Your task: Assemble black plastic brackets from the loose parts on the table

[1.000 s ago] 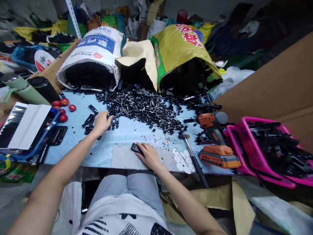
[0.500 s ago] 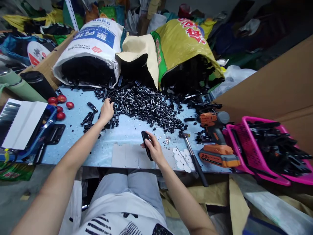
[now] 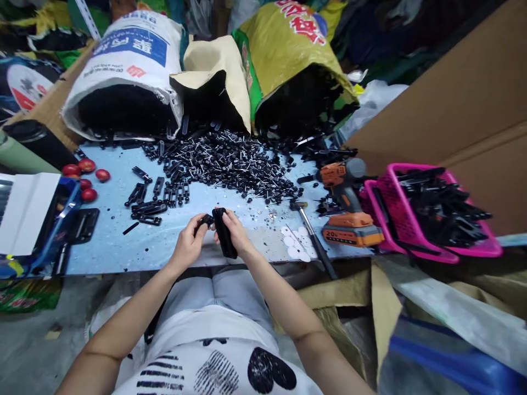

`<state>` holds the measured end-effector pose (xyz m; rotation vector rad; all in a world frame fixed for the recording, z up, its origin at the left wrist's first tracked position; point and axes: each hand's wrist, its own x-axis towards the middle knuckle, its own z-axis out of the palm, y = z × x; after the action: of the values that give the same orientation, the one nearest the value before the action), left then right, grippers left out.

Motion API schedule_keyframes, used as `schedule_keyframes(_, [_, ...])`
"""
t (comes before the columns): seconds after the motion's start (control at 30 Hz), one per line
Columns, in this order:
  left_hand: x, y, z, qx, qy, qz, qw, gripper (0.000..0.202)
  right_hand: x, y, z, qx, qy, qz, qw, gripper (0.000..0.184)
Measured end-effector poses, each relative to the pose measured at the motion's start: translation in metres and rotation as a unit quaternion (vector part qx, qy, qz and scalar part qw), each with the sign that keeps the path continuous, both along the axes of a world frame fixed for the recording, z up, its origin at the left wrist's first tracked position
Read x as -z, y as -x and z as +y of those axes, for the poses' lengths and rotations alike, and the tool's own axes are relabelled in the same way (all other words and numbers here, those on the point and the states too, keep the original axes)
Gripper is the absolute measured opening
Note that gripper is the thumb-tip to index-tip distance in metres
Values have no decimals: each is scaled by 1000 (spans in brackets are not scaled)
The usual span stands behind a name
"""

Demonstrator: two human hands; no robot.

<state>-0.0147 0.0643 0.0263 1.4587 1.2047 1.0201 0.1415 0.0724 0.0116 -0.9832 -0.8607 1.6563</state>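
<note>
Bright tabletop (image 3: pixel 111 241), dim surroundings

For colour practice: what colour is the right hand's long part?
The long part is black, as the head view shows.

A cluttered workshop: cordless drill (image 3: pixel 346 196), hammer (image 3: pixel 319 247), heaped black parts (image 3: pixel 230 164), open sacks (image 3: pixel 284 55).

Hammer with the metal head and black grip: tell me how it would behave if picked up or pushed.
The hammer with the metal head and black grip looks straight and probably stiff. It would likely feel head-heavy, as the metal head sits at one end. Pushed further off the light-blue tabletop, it might tip, since its grip juts past the front edge.
</note>
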Motion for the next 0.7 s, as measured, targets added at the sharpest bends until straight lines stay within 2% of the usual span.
schedule_keyframes(0.17, [-4, -9, -7, 7, 68, -38, 997, 50, -1, -4, -5, -20, -16, -29, 999, 56])
schedule_keyframes(0.23, [-6, -10, -9, 8, 39, -10, 999, 47, -2, -5, -6, -30, -43, -60, 997, 57])
schedule_keyframes(0.3, [-8, -8, -11, 1, -35, 46, 998, 42, -5, -10, -6, -49, -90, -122, 987, 58])
schedule_keyframes(0.37, [-10, -4, -13, 0, -116, 104, 988, 39, -8, -19, -4, -73, -163, -208, 962, 57])
schedule_keyframes(0.43, [-12, 0, -14, 7, -169, 141, 976, 37, -12, -28, 0, -90, -254, -288, 919, 54])
schedule_keyframes(0.5, [-13, 2, -14, 16, -191, 158, 969, 36, -15, -33, 3, -103, -344, -339, 869, 53])
schedule_keyframes(0.57, [-14, 1, -14, 20, -195, 165, 967, 35, -15, -34, 3, -113, -403, -360, 834, 54])
schedule_keyframes(0.63, [-15, -4, -14, 0, -207, 157, 966, 34, -14, -28, 1, -101, -412, -361, 831, 52])
schedule_keyframes(0.7, [-15, -10, -14, -51, -238, 130, 961, 33, -10, -20, -3, -60, -385, -342, 855, 49])
